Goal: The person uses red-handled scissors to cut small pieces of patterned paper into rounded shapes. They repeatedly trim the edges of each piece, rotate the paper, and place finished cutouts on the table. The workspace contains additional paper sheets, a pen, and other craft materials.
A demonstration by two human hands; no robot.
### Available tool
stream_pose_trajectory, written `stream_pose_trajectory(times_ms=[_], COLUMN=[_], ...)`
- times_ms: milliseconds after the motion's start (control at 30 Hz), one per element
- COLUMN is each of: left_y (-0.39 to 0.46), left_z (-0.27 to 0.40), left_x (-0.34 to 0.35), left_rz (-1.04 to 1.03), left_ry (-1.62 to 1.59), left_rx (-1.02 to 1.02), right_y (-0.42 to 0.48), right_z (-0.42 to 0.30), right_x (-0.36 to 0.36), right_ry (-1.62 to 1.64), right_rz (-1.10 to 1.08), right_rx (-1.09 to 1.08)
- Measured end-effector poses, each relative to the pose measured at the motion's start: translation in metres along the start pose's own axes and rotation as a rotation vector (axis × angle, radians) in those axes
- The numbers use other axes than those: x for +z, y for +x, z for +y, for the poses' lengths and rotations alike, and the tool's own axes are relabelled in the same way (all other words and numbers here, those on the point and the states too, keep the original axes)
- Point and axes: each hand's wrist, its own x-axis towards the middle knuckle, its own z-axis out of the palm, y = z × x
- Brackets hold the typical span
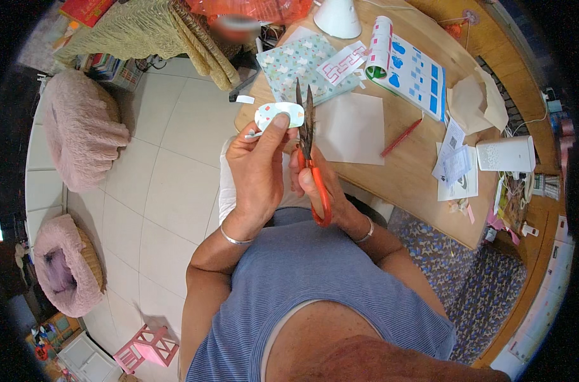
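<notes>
Between the thumb and fingers of my left hand (263, 164) is a small rounded piece of patterned light-blue paper (270, 112), with a narrow strip below it. My right hand (323, 184) grips orange-handled scissors (313, 164), their dark blades pointing up and slightly apart just right of the paper. On the wooden table beyond lie a patterned light-blue sheet or folder (289, 64), a paper with a red maze-like drawing (339, 67), a blank white sheet (361, 129) and a red pen or pencil (401, 137).
The wooden table (404, 176) also bears an open workbook (413, 76), a white lamp base (337, 19), brown paper (478, 100), a white box-like device (506, 153) and loose papers. A paper scrap (245, 99) is near the table's left edge. Pink fluffy furnishings (79, 129) stand on the tiled floor.
</notes>
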Motion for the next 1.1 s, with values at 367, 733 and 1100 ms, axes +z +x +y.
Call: stream_pose_trajectory(times_ms=[367,733,1100], left_y=[-0.004,-0.004,-0.003], left_z=[0.001,0.0,0.007], left_x=[0.004,0.002,-0.001], left_rz=[0.021,0.008,-0.031], left_ry=[0.043,0.044,0.092], left_rx=[0.014,0.012,0.014], right_y=[-0.002,-0.003,-0.006], right_z=[-0.005,-0.01,0.005], right_x=[-0.002,-0.001,-0.002], right_ry=[-0.021,-0.024,0.061], right_rz=[0.013,0.037,-0.03], right_rx=[0.018,0.048,0.017])
